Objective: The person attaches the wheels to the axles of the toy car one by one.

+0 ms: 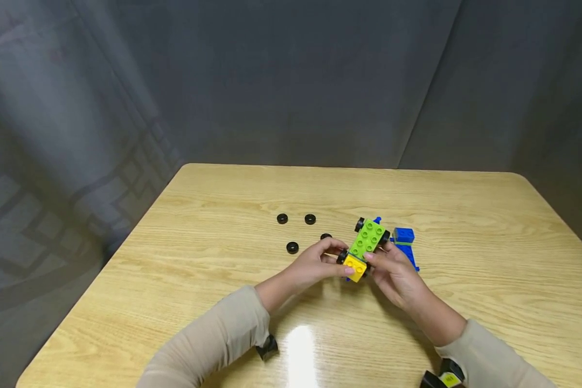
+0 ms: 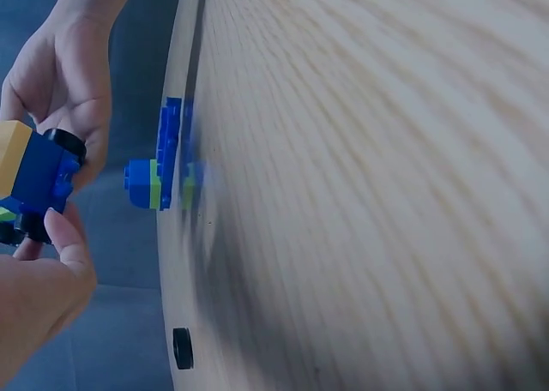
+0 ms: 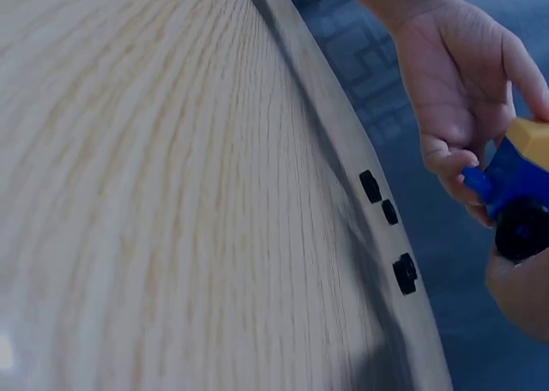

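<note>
Both hands hold a toy car [image 1: 369, 237] above the table. The car has a lime-green studded top, a yellow brick [image 1: 354, 268] on its near end, a blue base and black wheels. My left hand [image 1: 322, 260] grips the near end, its thumb on the yellow brick and its fingers by a wheel. From the other side my right hand [image 1: 399, 273] pinches the car, thumb on the green plate. In the left wrist view the car's blue underside [image 2: 40, 175] shows between the hands. The right wrist view catches its blue end [image 3: 506, 181] and a black wheel [image 3: 522, 229].
Behind the right hand lies a second blue piece [image 1: 405, 249] with a blue brick and a thin green layer. Several loose black wheels [image 1: 292, 248] lie left of the car. A grey curtain [image 1: 291, 81] hangs behind the wooden table [image 1: 223, 215].
</note>
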Tool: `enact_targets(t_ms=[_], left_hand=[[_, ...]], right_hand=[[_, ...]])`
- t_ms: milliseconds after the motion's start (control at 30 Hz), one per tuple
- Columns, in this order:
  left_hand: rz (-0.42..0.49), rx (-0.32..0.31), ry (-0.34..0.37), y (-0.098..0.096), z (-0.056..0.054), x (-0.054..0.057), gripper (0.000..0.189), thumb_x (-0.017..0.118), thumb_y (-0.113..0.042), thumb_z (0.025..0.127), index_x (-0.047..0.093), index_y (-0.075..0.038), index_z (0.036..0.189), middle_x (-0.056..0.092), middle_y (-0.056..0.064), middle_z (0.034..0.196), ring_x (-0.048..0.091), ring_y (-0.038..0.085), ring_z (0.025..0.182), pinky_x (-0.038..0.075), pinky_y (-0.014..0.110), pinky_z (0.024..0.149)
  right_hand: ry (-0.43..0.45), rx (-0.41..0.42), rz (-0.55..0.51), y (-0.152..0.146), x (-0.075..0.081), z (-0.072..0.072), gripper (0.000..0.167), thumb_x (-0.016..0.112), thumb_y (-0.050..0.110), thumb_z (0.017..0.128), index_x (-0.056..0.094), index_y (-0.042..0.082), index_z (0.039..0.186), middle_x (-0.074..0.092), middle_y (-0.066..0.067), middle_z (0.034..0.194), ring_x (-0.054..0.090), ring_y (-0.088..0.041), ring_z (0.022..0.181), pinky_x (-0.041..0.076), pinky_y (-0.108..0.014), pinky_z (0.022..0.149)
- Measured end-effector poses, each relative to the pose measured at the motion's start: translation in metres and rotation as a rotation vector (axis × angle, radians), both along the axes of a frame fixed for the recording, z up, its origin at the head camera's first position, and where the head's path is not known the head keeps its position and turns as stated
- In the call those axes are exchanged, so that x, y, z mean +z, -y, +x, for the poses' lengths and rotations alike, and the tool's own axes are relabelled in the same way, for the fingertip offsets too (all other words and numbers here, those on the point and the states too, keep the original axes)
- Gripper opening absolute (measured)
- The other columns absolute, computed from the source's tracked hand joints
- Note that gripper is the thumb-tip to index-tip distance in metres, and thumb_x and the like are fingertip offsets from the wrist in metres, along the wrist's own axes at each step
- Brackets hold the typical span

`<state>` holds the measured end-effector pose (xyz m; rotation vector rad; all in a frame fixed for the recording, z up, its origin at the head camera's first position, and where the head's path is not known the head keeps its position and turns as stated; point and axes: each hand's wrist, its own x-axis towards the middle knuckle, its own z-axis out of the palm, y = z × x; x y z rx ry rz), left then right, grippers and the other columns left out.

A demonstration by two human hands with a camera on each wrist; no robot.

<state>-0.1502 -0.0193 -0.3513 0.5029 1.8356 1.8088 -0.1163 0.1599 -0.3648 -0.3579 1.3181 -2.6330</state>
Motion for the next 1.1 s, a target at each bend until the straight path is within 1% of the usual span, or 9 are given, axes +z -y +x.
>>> enact_targets(t_ms=[200,300,367,533,667,800,900,1033,1100], left_hand=[[0.029,-0.025,0.015,0.002,-0.001,0.0,0.042,0.064,0.0,0.074,0.047,-0.001,0.112,0.054,0.009,0.097,0.054,0.017,0.08,0.046,0.028,0.075],[0.012,-0.037,0.009,0.004,-0.002,0.0,0.042,0.064,0.0,0.073,0.047,-0.001,0.112,0.053,0.009,0.096,0.053,0.016,0.078,0.046,0.027,0.073],[-0.017,-0.044,0.001,0.006,-0.003,0.0,0.042,0.065,-0.001,0.073,0.049,-0.002,0.111,0.052,0.008,0.096,0.052,0.016,0.077,0.046,0.026,0.071],[-0.081,-0.073,-0.027,0.008,-0.003,-0.001,0.041,0.067,-0.008,0.073,0.052,-0.008,0.11,0.05,0.005,0.099,0.051,0.016,0.078,0.045,0.026,0.07],[-0.087,-0.081,-0.046,0.006,-0.005,-0.003,0.043,0.067,-0.013,0.074,0.05,-0.01,0.114,0.049,0.003,0.102,0.051,0.016,0.083,0.044,0.027,0.075],[-0.09,-0.052,-0.05,0.005,-0.007,-0.004,0.047,0.067,-0.017,0.075,0.048,-0.009,0.117,0.048,0.001,0.107,0.049,0.016,0.089,0.043,0.028,0.078],[-0.048,-0.023,0.001,0.002,-0.009,-0.004,0.043,0.065,-0.016,0.076,0.049,-0.007,0.115,0.047,0.004,0.106,0.051,0.016,0.088,0.044,0.03,0.078],[0.066,0.023,0.118,-0.006,-0.012,-0.005,0.039,0.063,-0.009,0.077,0.047,0.0,0.112,0.046,0.011,0.101,0.054,0.018,0.081,0.046,0.04,0.077],[0.11,0.034,0.155,-0.01,-0.014,-0.004,0.041,0.062,-0.007,0.078,0.045,0.004,0.113,0.047,0.013,0.1,0.055,0.019,0.08,0.044,0.044,0.078]], right_hand=[[-0.017,0.063,0.018,-0.006,0.0,-0.002,0.031,0.035,-0.005,0.089,0.046,0.012,0.112,0.056,-0.004,0.098,0.055,-0.014,0.087,0.044,-0.028,0.077],[-0.025,0.088,0.031,-0.01,0.001,-0.003,0.027,0.033,0.001,0.092,0.051,0.012,0.109,0.059,-0.004,0.095,0.056,-0.015,0.085,0.044,-0.032,0.079],[-0.027,0.08,0.035,-0.014,0.002,-0.005,0.026,0.031,0.005,0.093,0.054,0.012,0.104,0.06,-0.003,0.095,0.056,-0.014,0.086,0.044,-0.032,0.079],[0.006,-0.003,0.053,-0.022,0.007,-0.006,0.025,0.032,0.009,0.094,0.057,0.012,0.088,0.057,0.0,0.091,0.053,-0.011,0.084,0.043,-0.026,0.073],[0.03,-0.013,0.076,-0.027,0.009,-0.006,0.022,0.035,0.009,0.094,0.056,0.011,0.087,0.055,-0.001,0.09,0.053,-0.012,0.083,0.043,-0.026,0.075],[0.038,-0.008,0.075,-0.031,0.009,-0.005,0.021,0.036,0.007,0.093,0.055,0.011,0.086,0.054,-0.002,0.091,0.054,-0.013,0.085,0.045,-0.03,0.077],[0.043,-0.01,0.068,-0.035,0.007,-0.005,0.019,0.037,0.004,0.092,0.054,0.009,0.086,0.056,-0.003,0.093,0.055,-0.014,0.085,0.047,-0.03,0.076],[0.042,-0.038,0.082,-0.041,0.007,-0.003,0.017,0.039,0.0,0.09,0.054,0.007,0.086,0.057,-0.004,0.093,0.056,-0.014,0.083,0.048,-0.027,0.071],[0.045,-0.054,0.077,-0.043,0.008,-0.001,0.016,0.039,-0.001,0.09,0.053,0.007,0.087,0.058,-0.004,0.092,0.056,-0.014,0.081,0.049,-0.027,0.07]])
